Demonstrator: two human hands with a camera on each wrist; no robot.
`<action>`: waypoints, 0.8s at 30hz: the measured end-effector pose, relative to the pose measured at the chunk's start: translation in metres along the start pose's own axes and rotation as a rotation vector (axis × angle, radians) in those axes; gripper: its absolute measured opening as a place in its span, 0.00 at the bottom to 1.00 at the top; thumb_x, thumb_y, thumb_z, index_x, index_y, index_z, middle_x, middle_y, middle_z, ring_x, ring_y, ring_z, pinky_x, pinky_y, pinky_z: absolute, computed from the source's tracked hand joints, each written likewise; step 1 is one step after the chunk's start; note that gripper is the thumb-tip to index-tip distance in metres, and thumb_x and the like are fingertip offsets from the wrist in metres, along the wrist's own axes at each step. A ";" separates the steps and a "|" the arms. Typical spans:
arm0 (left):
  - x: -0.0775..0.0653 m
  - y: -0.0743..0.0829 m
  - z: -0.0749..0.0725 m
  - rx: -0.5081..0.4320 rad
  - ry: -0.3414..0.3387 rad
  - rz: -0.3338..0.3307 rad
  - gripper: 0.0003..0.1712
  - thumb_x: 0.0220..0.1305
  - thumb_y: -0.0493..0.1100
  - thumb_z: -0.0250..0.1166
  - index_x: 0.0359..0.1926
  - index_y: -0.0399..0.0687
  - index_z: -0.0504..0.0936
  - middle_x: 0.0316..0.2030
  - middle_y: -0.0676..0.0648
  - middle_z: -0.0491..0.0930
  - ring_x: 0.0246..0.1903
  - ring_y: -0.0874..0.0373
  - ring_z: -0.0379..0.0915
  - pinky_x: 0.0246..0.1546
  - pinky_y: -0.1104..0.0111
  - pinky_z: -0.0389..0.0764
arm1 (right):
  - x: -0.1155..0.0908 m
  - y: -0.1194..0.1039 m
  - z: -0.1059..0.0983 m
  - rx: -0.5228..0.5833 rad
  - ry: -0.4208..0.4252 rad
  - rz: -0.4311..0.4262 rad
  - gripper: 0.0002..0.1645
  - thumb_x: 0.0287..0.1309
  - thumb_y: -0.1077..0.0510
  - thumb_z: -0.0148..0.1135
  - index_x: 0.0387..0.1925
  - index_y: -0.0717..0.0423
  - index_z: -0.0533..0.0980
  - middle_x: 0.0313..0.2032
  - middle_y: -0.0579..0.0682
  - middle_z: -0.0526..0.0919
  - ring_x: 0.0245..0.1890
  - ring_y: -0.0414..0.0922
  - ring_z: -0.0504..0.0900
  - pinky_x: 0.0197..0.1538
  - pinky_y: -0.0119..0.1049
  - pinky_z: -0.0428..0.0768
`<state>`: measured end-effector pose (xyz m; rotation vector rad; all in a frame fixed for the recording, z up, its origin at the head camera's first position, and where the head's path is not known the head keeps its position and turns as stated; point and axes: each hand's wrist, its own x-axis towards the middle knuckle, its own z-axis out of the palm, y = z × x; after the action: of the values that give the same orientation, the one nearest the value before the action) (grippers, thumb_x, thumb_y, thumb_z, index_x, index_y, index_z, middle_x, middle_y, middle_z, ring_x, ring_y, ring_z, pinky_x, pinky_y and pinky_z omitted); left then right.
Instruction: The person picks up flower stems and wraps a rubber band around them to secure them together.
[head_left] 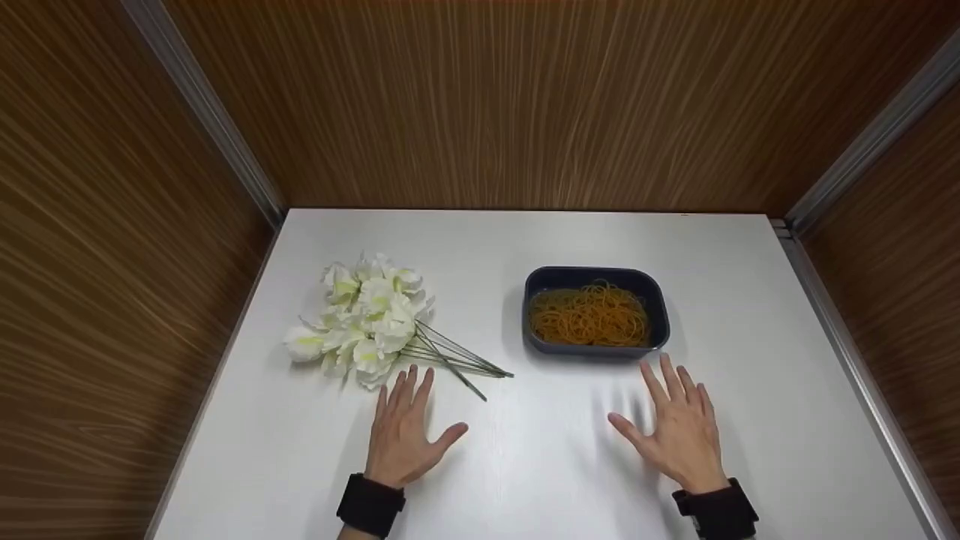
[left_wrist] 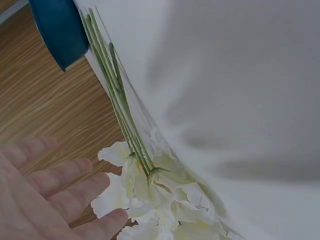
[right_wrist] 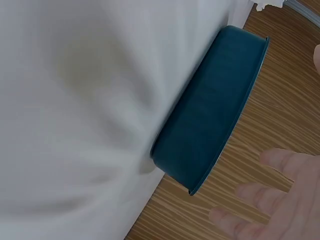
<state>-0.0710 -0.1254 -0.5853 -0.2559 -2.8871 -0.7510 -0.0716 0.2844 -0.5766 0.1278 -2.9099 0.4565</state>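
A bunch of white artificial flowers [head_left: 375, 307] lies on the left part of the white table, its green stems [head_left: 450, 356] pointing right and toward the front. My left hand [head_left: 405, 435] is just in front of the blooms, fingers spread and nothing held. In the left wrist view its fingers [left_wrist: 75, 200] overlap the petals [left_wrist: 165, 200]. Right of the stems stands a dark blue rectangular container [head_left: 596, 349] with a tangle of orange-brown rubber bands [head_left: 592, 315] inside. My right hand [head_left: 679, 435] is in front of the container's right corner, fingers straight and spread, holding nothing.
The white table [head_left: 525, 465] is bounded by a wood-grain panel [head_left: 480, 105] at the back and others at left and right. Metal strips [head_left: 855, 330] run along the panel joints and the right edge. Each wrist wears a black band [head_left: 371, 504].
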 end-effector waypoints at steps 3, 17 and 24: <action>0.000 -0.002 0.002 -0.027 0.001 -0.018 0.56 0.62 0.75 0.66 0.78 0.44 0.66 0.77 0.33 0.65 0.78 0.35 0.62 0.78 0.39 0.61 | 0.002 -0.006 0.003 -0.001 0.007 -0.014 0.59 0.55 0.28 0.70 0.79 0.53 0.64 0.80 0.63 0.61 0.77 0.69 0.63 0.74 0.72 0.61; 0.013 -0.005 0.017 -0.482 0.031 -0.314 0.43 0.73 0.55 0.68 0.74 0.31 0.66 0.71 0.30 0.72 0.69 0.35 0.74 0.69 0.45 0.77 | 0.020 -0.075 0.034 0.082 0.095 -0.252 0.47 0.53 0.34 0.77 0.69 0.51 0.76 0.57 0.55 0.83 0.54 0.56 0.82 0.54 0.53 0.81; 0.031 -0.008 0.026 -0.634 0.031 -0.451 0.36 0.74 0.52 0.67 0.69 0.28 0.71 0.64 0.30 0.79 0.60 0.37 0.82 0.60 0.52 0.85 | 0.041 -0.113 0.059 0.140 0.081 -0.400 0.39 0.56 0.39 0.77 0.64 0.51 0.79 0.53 0.50 0.85 0.51 0.50 0.84 0.51 0.45 0.84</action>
<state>-0.1051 -0.1153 -0.6059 0.3568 -2.6047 -1.7146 -0.1088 0.1565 -0.5907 0.6787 -2.6732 0.5751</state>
